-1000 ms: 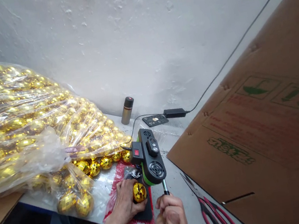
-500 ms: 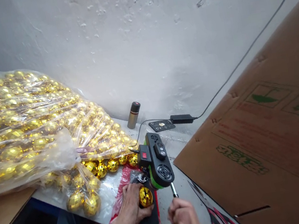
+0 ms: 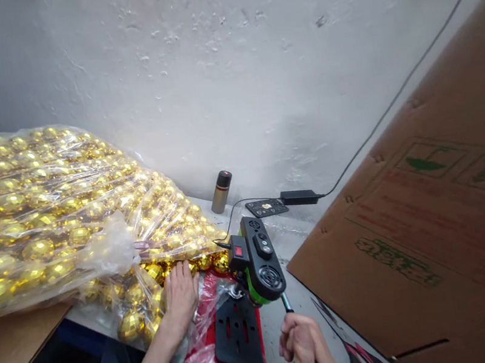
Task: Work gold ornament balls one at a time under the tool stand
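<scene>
Head view: left grip (image 3: 181,293) is over row of gold balls (image 3: 221,263), nearer than right grip (image 3: 301,344). Row runs sideways, left of black machine (image 3: 262,258). I cannot tell if left grip closes; right is wrapped around lever (image 3: 287,302).

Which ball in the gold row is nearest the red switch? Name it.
The rightmost gold ball, beside the black housing of the red switch; the row's others lie farther left.

The left hand (image 3: 181,294) has moved from the black plate (image 3: 238,337) (its slots (image 3: 245,331) now uncovered) to the gold balls (image 3: 204,262).
</scene>
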### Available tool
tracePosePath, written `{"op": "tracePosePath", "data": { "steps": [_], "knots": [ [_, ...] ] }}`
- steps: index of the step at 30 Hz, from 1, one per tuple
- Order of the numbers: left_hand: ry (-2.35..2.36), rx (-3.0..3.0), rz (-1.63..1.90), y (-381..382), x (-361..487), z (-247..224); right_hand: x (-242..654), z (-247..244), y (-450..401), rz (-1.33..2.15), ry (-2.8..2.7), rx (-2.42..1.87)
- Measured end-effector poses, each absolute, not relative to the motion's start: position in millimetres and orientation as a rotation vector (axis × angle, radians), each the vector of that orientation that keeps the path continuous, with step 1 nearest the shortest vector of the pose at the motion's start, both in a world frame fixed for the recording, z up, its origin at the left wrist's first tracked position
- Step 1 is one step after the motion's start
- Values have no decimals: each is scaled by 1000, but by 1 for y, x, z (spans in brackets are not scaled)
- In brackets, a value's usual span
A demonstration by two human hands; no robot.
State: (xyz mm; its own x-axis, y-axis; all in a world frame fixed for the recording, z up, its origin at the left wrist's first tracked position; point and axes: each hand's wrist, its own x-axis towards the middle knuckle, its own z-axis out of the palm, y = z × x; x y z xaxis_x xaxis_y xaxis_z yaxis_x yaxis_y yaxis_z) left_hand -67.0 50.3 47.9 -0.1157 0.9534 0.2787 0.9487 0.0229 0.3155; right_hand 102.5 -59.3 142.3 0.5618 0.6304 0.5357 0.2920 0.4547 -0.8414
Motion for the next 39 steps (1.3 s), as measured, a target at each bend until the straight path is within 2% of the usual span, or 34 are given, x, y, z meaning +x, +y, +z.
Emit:
{"op": "tracePosePath", "data": {
  "steps": [5, 12, 15, 18, 23, 30, 39],
  "knots": [
    [2296, 2027, 533, 83, -60, 55, 116, 126, -52, 199, -1106, -1033],
    [2097, 2061, 519, 56, -54, 47, 122, 120, -50, 173, -1223, -988],
    [1841, 1943, 807, 44, -53, 47, 122, 125, -51, 163, -1267, -981],
    [1428, 1565, 1104, 31, -49, 46, 122, 133, -52, 152, -1282, -986],
    [1243, 1156, 1009, 8, -34, 40, 120, 145, -52, 133, -1289, -970],
    [1388, 1483, 1060, -8, -20, 16, 122, 150, -53, 99, -1357, -962],
    [1328, 1874, 1086, -8, -12, 2, 123, 148, -56, 88, -1376, -986]
  ]
}}
